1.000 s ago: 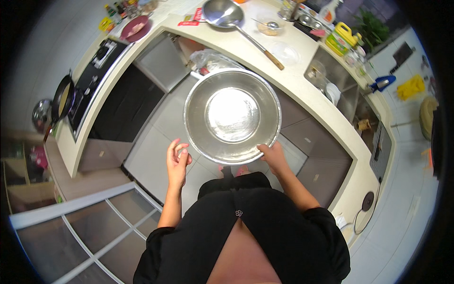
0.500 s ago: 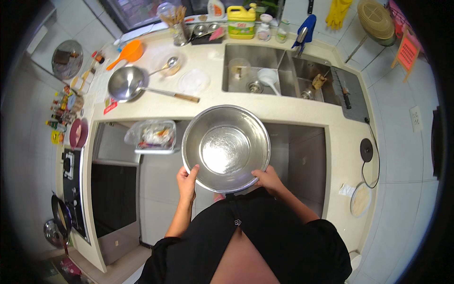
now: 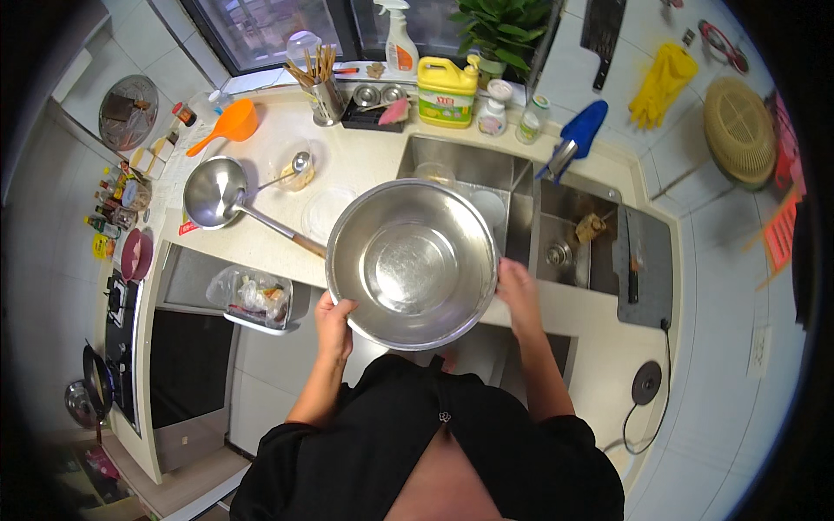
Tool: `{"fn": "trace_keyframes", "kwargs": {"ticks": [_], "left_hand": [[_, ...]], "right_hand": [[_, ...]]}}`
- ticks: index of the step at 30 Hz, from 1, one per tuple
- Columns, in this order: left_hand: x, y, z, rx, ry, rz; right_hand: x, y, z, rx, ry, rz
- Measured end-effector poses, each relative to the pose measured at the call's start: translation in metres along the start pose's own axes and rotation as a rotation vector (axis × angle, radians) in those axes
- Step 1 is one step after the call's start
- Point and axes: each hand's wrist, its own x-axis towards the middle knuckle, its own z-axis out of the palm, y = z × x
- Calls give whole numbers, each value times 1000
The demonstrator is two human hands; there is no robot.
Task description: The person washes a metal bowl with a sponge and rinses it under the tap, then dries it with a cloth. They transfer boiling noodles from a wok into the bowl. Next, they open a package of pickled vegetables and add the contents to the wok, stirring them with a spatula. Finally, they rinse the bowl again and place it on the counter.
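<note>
A wide, shiny steel basin (image 3: 410, 323) hangs level between my two hands, with nothing in it. My left hand (image 3: 334, 325) grips its lower left rim, thumb over the edge. On the right side of the same rim my right hand (image 3: 519, 293) is closed, its fingers partly hidden behind the basin wall. Beyond the basin lies the left bowl of a steel sink (image 3: 415, 154), partly covered by it. A large steel ladle (image 3: 215, 191) with a wooden-ended handle rests on the counter to the left, its handle tip close to the basin's rim.
A chopping board (image 3: 645, 291) with a knife lies right of the sink. Behind it stand a yellow detergent jug (image 3: 446, 94) and a spray bottle (image 3: 400, 43). An orange scoop (image 3: 233, 122) sits far left. Below the counter edge is a lined waste bin (image 3: 256, 297).
The basin has moved forward over the counter edge and now overlaps the sink. My right hand has shifted up along the rim to its right side. The view has tilted and turned slightly.
</note>
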Motion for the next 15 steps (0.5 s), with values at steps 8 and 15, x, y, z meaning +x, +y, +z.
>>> {"fn": "trace_keyframes", "kwargs": {"ticks": [8,15], "left_hand": [[95,-15,11,140,-78,-70],[141,-19,19,45,-137,-263]], "right_hand": [[221,-51,89,-263,-109,-48],[399,3,194,-700,-80,51]]}}
